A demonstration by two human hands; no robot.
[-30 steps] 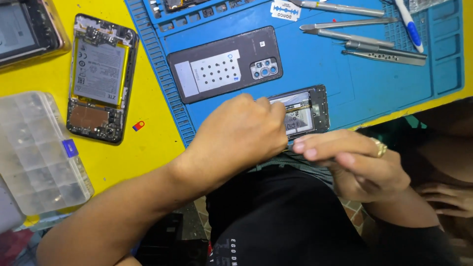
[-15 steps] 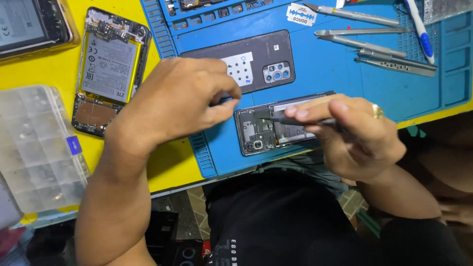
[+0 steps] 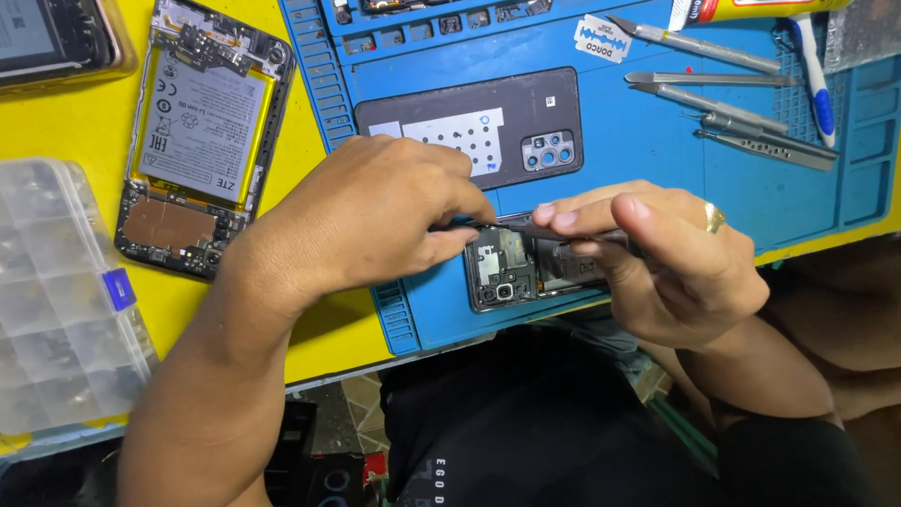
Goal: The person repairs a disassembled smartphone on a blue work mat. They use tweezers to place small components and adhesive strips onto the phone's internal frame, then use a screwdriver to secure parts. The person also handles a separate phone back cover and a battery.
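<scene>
Blue mat [image 3: 648, 188] — both hands work opened phone [image 3: 511, 272].

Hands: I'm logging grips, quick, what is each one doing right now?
Left hand: closed, fingertips pressing the opened phone.
Right hand: closed on a thin metal tool.

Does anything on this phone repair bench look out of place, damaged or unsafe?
One thing stands out: a bare double-edged razor blade lies loose on the blue silicone work mat, beside the metal tools. The opened black phone on the yellow table lies slightly askew, battery exposed. Both hands work on the small opened phone at the mat's near edge.
</scene>
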